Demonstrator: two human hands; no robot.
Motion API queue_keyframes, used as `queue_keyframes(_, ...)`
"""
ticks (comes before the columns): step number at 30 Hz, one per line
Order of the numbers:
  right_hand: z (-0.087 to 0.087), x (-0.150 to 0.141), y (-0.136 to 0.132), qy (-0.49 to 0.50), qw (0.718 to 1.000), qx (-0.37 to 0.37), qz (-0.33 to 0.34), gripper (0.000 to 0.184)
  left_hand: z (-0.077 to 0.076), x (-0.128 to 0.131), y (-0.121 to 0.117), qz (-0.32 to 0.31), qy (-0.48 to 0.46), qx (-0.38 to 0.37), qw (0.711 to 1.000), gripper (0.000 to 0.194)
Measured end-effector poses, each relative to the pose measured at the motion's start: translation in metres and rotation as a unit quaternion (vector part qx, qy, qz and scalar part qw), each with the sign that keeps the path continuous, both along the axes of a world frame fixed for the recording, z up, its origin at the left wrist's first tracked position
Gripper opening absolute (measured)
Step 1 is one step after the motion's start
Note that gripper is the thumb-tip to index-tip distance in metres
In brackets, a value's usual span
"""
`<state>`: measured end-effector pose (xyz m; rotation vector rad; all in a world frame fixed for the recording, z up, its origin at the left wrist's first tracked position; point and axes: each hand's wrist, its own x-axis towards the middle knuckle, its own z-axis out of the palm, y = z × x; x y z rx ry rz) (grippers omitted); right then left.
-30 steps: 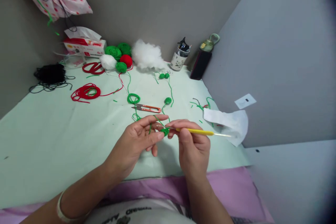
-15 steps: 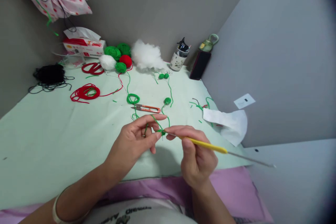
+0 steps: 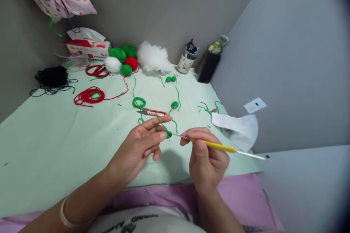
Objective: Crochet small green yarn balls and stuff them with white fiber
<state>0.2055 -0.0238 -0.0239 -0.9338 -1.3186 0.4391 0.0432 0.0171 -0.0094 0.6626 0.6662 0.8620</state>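
Between thumb and fingers, my left hand point(image 3: 142, 145) pinches a small green crochet piece point(image 3: 169, 134). Green yarn runs from the piece up over the raised index finger. My right hand point(image 3: 207, 156) grips a crochet hook point(image 3: 216, 146) by its yellow handle, and the metal tip reaches the green piece. Just beyond my hands lie orange thread snips point(image 3: 153, 112) and a loose coil of green yarn point(image 3: 139, 102). A small green crocheted ball point(image 3: 174, 105) with a yarn tail rests to their right.
Yarn balls point(image 3: 117, 55), white stuffing point(image 3: 154, 57), a pen cup point(image 3: 187, 61) and a phone point(image 3: 209, 67) line the back wall. Black yarn point(image 3: 51, 77), red yarn point(image 3: 89, 95) and red-handled scissors point(image 3: 97, 71) lie left. White paper point(image 3: 237, 127) and yarn scraps point(image 3: 209, 110) are right.
My right hand has moved slightly right, and the hook's rear end has swung up and left. The green piece is turned and shows more plainly at the left fingertips.
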Motion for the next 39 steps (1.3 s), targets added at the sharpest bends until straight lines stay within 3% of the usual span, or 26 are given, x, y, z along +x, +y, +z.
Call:
queue_keyframes(2,0.0,-0.002,0.002,0.015,0.999,-0.016,0.027,0.022,0.0,0.002,-0.002,-0.004,0.014,0.034,0.999,0.036)
queue_keyframes(6,-0.005,-0.002,-0.001,-0.101,0.995,0.005,0.011,0.03,-0.003,0.007,-0.007,-0.002,0.047,0.064,0.997,0.036)
queue_keyframes(11,-0.009,0.005,-0.007,-0.25,0.966,0.054,-0.038,0.04,-0.006,0.006,-0.003,-0.015,-0.008,-0.002,1.0,0.033)
queue_keyframes(13,-0.007,0.007,-0.005,-0.181,0.983,0.032,-0.029,0.036,-0.005,0.004,0.0,-0.017,-0.029,-0.032,0.999,0.026)
queue_keyframes(15,-0.005,0.007,-0.002,-0.046,0.999,-0.003,-0.004,0.028,-0.004,0.003,0.002,0.001,-0.031,-0.035,0.999,0.02)
queue_keyframes(17,-0.003,0.005,0.002,0.061,0.997,-0.037,0.035,0.023,-0.003,0.002,0.002,0.014,-0.023,-0.015,1.0,0.019)
queue_keyframes(19,-0.003,0.003,0.004,0.102,0.991,-0.055,0.071,0.02,-0.002,0.003,0.0,0.017,-0.011,0.009,1.0,0.02)
queue_keyframes(27,-0.006,0.0,0.002,0.101,0.992,-0.067,0.032,0.019,-0.006,0.004,-0.004,0.037,0.031,0.046,0.998,0.017)
queue_keyframes(33,-0.004,-0.006,-0.001,0.011,0.999,0.021,-0.037,0.022,-0.007,0.004,-0.004,0.043,0.039,0.05,0.997,0.015)
queue_keyframes(39,-0.002,-0.005,-0.002,0.001,0.999,0.03,-0.032,0.025,-0.004,0.004,-0.004,0.035,0.036,0.047,0.998,0.014)
